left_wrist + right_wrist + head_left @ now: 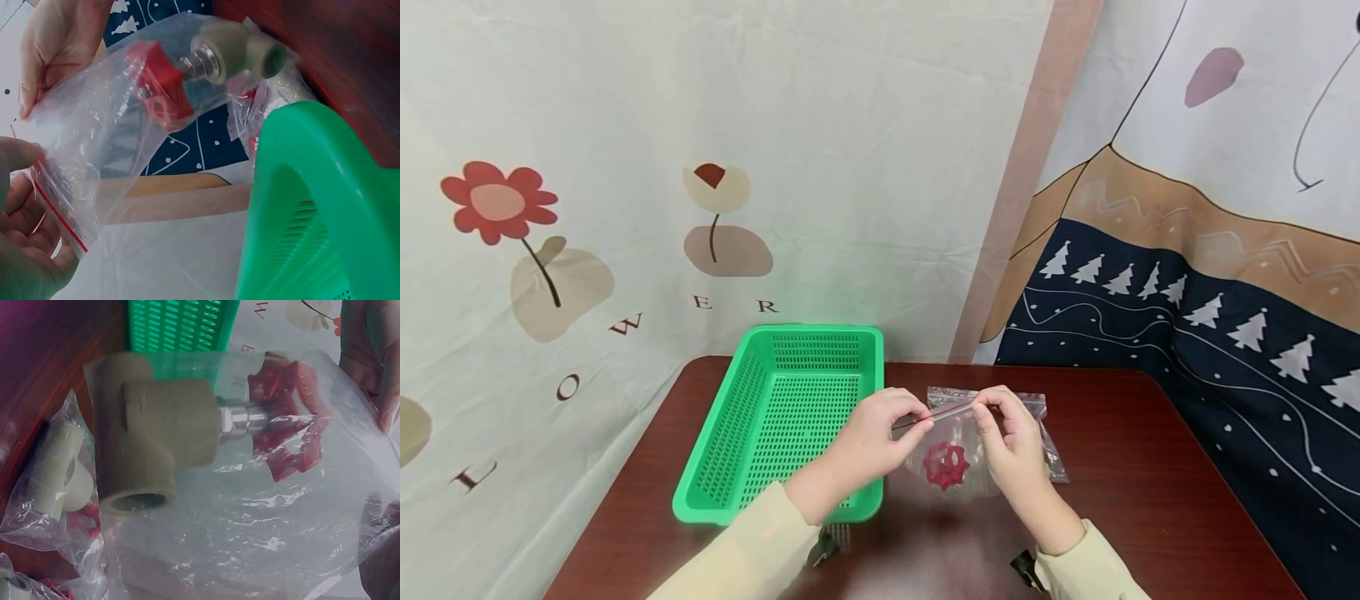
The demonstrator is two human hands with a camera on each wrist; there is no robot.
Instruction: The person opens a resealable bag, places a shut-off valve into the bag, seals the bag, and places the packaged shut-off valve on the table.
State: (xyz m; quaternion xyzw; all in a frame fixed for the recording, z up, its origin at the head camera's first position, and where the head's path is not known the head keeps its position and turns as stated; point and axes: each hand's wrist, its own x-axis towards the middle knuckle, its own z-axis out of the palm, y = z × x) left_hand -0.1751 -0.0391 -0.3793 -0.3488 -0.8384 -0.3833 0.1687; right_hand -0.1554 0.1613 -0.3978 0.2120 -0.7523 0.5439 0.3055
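Note:
Between both hands hangs a clear zip bag (94, 150) with a red line along its mouth. Inside it lies a stop valve (156, 425) with a greenish-grey tee-shaped plastic body, a silver stem and a red handwheel (946, 465). My left hand (878, 429) pinches one end of the bag's mouth between thumb and fingers. At the other end, my right hand (1011, 437) pinches the same edge. The valve sits at the bottom of the bag, away from the fingers.
A green plastic basket (880, 367) stands left of the bag on the dark red table (1120, 467). More bagged valves (50, 475) lie on the table beyond the hands. A fork (840, 535) shows in front of the basket. Printed cloth (880, 167) hangs behind.

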